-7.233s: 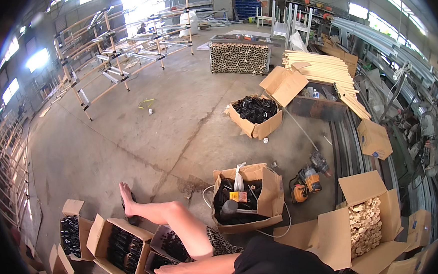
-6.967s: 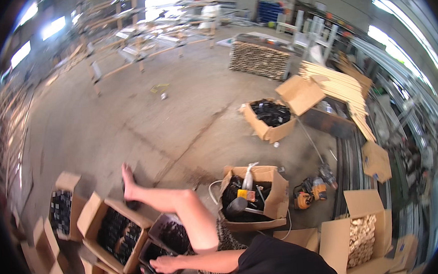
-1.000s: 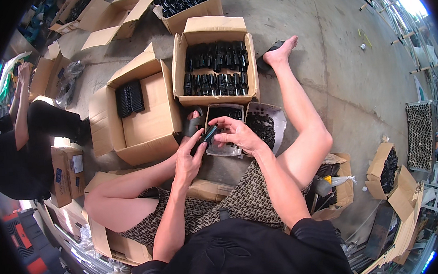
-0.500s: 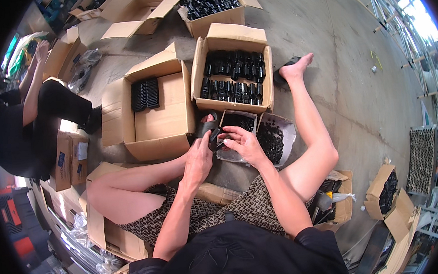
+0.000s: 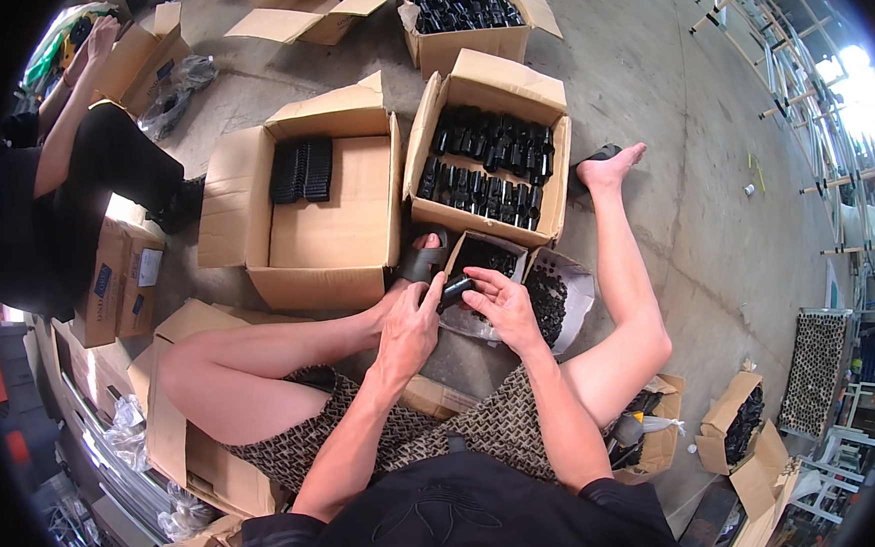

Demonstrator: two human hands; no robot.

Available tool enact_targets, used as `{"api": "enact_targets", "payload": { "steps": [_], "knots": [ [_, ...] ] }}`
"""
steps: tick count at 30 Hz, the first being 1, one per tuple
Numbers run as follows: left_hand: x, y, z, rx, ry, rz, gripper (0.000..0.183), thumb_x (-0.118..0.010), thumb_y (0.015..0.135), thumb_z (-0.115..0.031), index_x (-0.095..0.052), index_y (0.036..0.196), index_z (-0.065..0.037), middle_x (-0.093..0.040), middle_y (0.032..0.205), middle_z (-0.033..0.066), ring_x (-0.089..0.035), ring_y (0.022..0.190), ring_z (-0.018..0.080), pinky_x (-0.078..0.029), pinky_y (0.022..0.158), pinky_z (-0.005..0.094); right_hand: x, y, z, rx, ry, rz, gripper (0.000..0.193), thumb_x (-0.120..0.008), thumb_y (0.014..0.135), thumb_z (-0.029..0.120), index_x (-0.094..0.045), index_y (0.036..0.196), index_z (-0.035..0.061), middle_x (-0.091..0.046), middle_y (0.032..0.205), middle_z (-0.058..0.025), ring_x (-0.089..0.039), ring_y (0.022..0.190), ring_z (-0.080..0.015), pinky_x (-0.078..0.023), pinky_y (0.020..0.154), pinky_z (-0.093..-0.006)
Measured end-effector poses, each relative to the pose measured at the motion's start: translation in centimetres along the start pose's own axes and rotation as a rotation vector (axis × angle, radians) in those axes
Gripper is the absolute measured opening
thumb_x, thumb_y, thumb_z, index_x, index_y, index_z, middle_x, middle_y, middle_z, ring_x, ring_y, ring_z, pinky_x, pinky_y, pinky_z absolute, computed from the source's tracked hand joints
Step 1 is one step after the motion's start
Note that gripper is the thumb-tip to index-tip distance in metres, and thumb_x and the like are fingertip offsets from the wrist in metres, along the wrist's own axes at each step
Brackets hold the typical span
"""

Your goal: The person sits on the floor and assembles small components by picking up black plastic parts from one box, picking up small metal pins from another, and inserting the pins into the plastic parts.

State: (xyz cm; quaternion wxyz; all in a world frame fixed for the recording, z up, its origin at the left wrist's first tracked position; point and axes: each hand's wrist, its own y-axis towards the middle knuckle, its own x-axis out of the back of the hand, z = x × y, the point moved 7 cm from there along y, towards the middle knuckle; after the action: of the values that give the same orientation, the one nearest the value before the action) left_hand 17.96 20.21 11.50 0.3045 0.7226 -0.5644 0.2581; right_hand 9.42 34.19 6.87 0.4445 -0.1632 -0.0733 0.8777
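Between my two hands is a black plastic cylinder-like part, lying at a slant above the small boxes. My left hand grips its left end, fingers curled. My right hand closes on its right end with thumb and fingertips. Below them a small open box contains small black pieces. Right of it a white-lined tray holds a heap of tiny black pieces. Beyond, an open carton contains rows of glossy black parts. In the carton to its left, black parts are stacked in a corner.
My bare legs spread around the boxes, the right foot beyond the tray. A person in dark clothes sits at the left. Another carton of black parts stands at the back. Metal frames line the right.
The view has shifted slightly, so the cartons appear farther right. The black part between my hands has turned and now shows its long side. Both hands stay on it.
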Motion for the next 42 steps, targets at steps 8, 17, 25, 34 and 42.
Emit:
{"api": "enact_targets", "payload": {
  "steps": [8,17,25,34,42],
  "knots": [
    [-0.9,0.2,2.2,0.138,-0.133,0.048,0.049,-0.054,0.083,0.004,-0.056,0.132,0.000,-0.060,0.106,0.0224,-0.062,0.096,0.0387,-0.051,0.083,0.0445,-0.3,0.9,-0.9,-0.040,0.002,-0.065,0.040,-0.071,0.092,0.009,-0.055,0.125,-0.0073,-0.071,0.103,-0.0122,-0.068,0.087,-0.0129,-0.056,0.078,-0.0263],
    [-1.9,0.6,3.8,0.217,-0.261,0.119,0.039,-0.052,0.086,0.002,-0.062,0.123,0.003,-0.064,0.104,0.0235,-0.065,0.093,0.0370,-0.051,0.082,0.0400,-0.1,1.4,-1.1,-0.112,-0.066,-0.127,0.038,-0.075,0.089,0.016,-0.060,0.115,-0.0078,-0.072,0.093,-0.0136,-0.069,0.082,-0.0136,-0.058,0.069,-0.0273],
    [-6.8,-1.2,4.0,0.639,-1.031,0.392,0.032,-0.056,0.101,-0.016,-0.058,0.126,0.003,-0.067,0.104,0.0095,-0.067,0.089,0.0173,-0.055,0.075,0.0304,1.9,2.2,-3.1,-0.166,0.078,-0.146,0.032,-0.075,0.090,0.021,-0.063,0.102,-0.0065,-0.069,0.080,-0.0113,-0.069,0.066,-0.0153,-0.058,0.058,-0.0277],
    [-7.5,-2.0,6.5,0.943,-1.461,0.134,0.028,-0.049,0.103,-0.018,-0.055,0.115,0.007,-0.065,0.101,0.0162,-0.067,0.086,0.0251,-0.060,0.075,0.0385,17.8,-0.6,-6.1,-0.397,-1.140,-0.468,0.030,-0.072,0.082,0.012,-0.066,0.108,0.0010,-0.069,0.108,-0.0202,-0.069,0.096,-0.0332,-0.056,0.086,-0.0402],
    [-6.2,-2.8,7.6,0.967,-1.474,0.027,0.029,-0.046,0.103,-0.018,-0.052,0.119,0.006,-0.064,0.105,0.0165,-0.066,0.089,0.0256,-0.061,0.076,0.0415,14.6,-2.0,-8.5,-0.624,-1.288,-0.363,0.021,-0.055,0.085,0.000,-0.072,0.098,-0.0028,-0.067,0.109,-0.0295,-0.064,0.110,-0.0419,-0.054,0.091,-0.0486]
  ]
}}
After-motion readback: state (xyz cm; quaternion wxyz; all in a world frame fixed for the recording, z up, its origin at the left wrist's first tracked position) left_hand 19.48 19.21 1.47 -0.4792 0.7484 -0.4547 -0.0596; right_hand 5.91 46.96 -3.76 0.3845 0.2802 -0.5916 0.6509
